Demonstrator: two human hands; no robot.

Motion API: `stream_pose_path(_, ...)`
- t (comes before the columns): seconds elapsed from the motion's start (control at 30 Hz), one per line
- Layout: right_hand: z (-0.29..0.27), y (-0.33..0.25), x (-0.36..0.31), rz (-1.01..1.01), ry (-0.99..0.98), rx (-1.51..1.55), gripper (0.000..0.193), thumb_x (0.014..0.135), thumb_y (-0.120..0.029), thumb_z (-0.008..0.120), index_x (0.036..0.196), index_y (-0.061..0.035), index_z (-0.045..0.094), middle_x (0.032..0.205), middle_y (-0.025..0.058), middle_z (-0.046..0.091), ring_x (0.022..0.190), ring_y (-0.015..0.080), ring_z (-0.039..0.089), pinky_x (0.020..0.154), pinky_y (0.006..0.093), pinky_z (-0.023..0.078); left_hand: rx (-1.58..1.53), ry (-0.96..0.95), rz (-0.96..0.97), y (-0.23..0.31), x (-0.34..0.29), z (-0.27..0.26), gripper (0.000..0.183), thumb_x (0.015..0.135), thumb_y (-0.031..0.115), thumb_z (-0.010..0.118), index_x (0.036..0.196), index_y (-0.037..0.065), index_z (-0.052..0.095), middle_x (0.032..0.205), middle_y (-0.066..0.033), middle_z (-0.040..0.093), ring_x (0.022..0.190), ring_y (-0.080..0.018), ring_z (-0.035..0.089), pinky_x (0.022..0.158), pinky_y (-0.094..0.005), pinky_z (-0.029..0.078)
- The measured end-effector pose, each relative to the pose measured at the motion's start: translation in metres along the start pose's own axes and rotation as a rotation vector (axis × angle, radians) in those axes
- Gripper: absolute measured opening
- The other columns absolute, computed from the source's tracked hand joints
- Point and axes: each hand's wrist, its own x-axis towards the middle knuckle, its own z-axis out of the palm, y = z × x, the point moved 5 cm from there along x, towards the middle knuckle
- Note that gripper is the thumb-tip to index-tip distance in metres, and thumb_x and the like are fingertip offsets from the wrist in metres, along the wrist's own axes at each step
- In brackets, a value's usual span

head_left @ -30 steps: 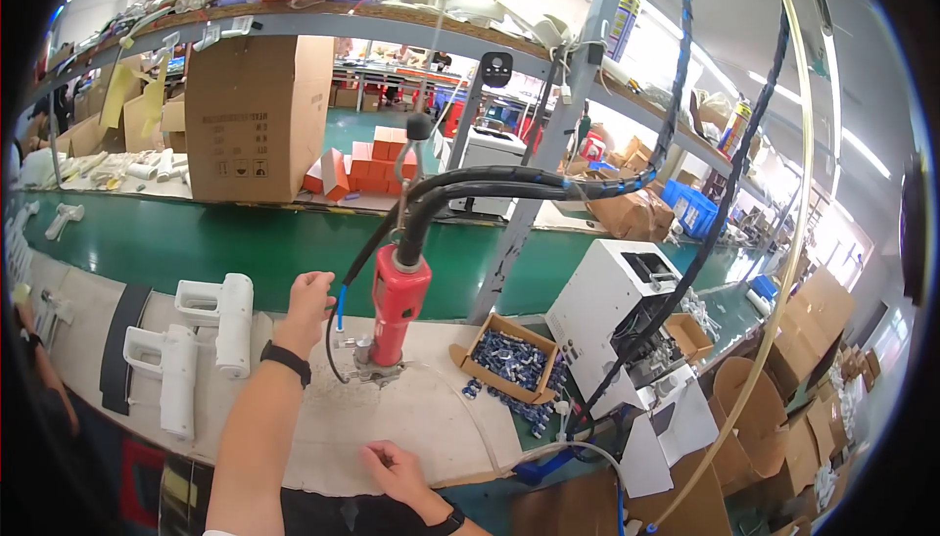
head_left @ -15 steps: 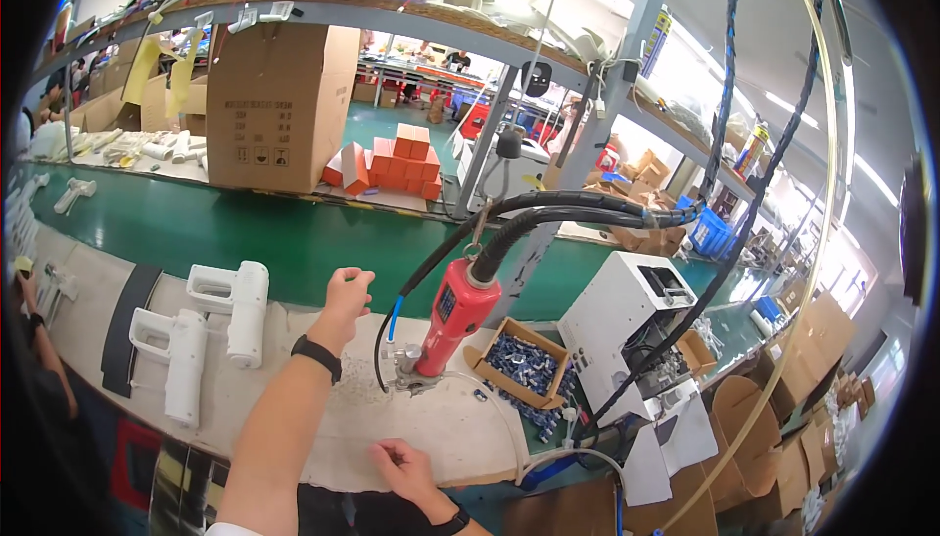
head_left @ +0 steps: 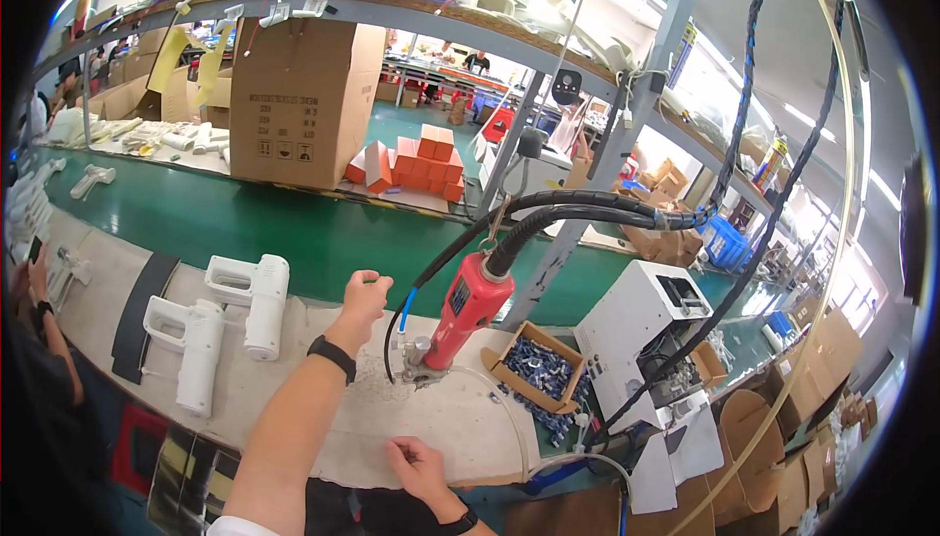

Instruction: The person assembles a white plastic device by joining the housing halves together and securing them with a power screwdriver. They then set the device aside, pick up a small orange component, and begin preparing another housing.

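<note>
My left hand (head_left: pixel 364 303) hovers over the pale bench just left of the red hanging power tool (head_left: pixel 464 311), its fingers loosely curled and no object showing in them. My right hand (head_left: pixel 419 467) is at the bench's near edge, fingers curled in, nothing visible between them. The tool hangs upright from a hook; its metal lower end is close to the bench top, with thick black hoses at its upper end. Neither hand touches it. Left of my forearm lie two white gun-shaped plastic housings, one nearer (head_left: pixel 199 358) and one farther (head_left: pixel 264 307).
An open carton (head_left: pixel 537 368) of small blue parts stands right of the tool, with some spilled around it. Beside it is a white machine (head_left: pixel 638 326). A black strip (head_left: pixel 145 319) lies left of the housings. Beyond runs a green belt (head_left: pixel 245 233). Another person's arm (head_left: pixel 54 326) shows at far left.
The whole view has shifted, so the bench and its things appear slightly farther right. Both hands keep about the same pose and place relative to the tool.
</note>
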Motion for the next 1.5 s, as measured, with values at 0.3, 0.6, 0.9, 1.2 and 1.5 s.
stream_pose_path(0.3,-0.001,0.001,-0.003,-0.016,0.009,0.016,0.018,0.088,-0.016,0.067,0.096,0.0010,0.066,0.071,0.0023,0.065,0.064,0.0039,0.055,0.059,0.0212,0.047,-0.010,0.003,0.005,0.004,-0.003,0.004,0.042,0.083,0.026,0.064,0.116,0.007,0.048,0.097,-0.0079,0.056,0.079,-0.0162,0.056,0.063,-0.0335,0.047)
stream_pose_path(0.6,0.001,0.003,-0.002,0.010,0.037,-0.014,0.018,0.087,-0.016,0.068,0.095,0.0005,0.068,0.071,0.0024,0.065,0.064,0.0039,0.056,0.059,0.0209,0.048,-0.051,0.025,-0.020,0.011,-0.002,0.004,0.044,0.083,0.028,0.064,0.117,0.007,0.048,0.098,-0.0063,0.054,0.079,-0.0165,0.055,0.066,-0.0336,0.046)
stream_pose_path(0.9,-0.001,0.008,0.000,-0.026,0.032,-0.051,0.015,0.087,-0.012,0.067,0.093,0.0023,0.067,0.076,0.0007,0.066,0.067,0.0031,0.055,0.061,0.0192,0.047,-0.514,-0.047,-0.075,0.006,0.019,0.013,0.043,0.085,0.033,0.062,0.118,0.010,0.046,0.105,-0.0068,0.049,0.086,-0.0213,0.054,0.071,-0.0392,0.047)
stream_pose_path(1.2,-0.001,0.007,-0.002,-0.012,0.043,-0.056,0.015,0.086,-0.010,0.068,0.093,0.0029,0.067,0.076,0.0015,0.066,0.067,0.0043,0.056,0.062,0.0203,0.047,-0.704,-0.049,-0.055,0.021,0.039,0.015,0.066,0.085,0.047,0.058,0.132,0.007,0.037,0.112,-0.0114,0.046,0.095,-0.0269,0.050,0.081,-0.0459,0.043)
stream_pose_path(1.5,-0.001,0.007,0.000,-0.013,0.061,-0.080,0.014,0.085,-0.010,0.068,0.091,0.0029,0.067,0.073,0.0018,0.066,0.065,0.0040,0.056,0.061,0.0202,0.047,-0.692,-0.025,-0.038,0.027,0.048,0.010,0.070,0.085,0.050,0.056,0.135,0.006,0.034,0.114,-0.0129,0.045,0.100,-0.0295,0.048,0.084,-0.0471,0.041)
